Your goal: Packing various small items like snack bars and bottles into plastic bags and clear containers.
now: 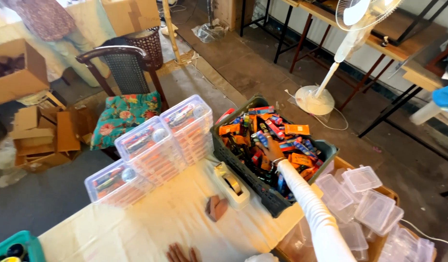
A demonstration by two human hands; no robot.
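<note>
Right hand (268,149) buried in crate (229,157) packs (296,129), grip unclear. Crate overhangs table (151,223) edge at 3 o'clock; could tip. Left hand (181,254) flat, open.

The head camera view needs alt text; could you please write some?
A right hand in a white sleeve reaches into a dark crate of colourful small packs. Stacked clear boxes and a tape dispenser sit beside it on the table.

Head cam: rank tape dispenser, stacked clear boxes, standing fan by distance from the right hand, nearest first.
Right hand is in the dark crate of small packets.
1. Tape dispenser: on the table, just left of the crate.
2. Stacked clear boxes: further left along the table edge.
3. Standing fan: on the floor beyond the crate.
</note>
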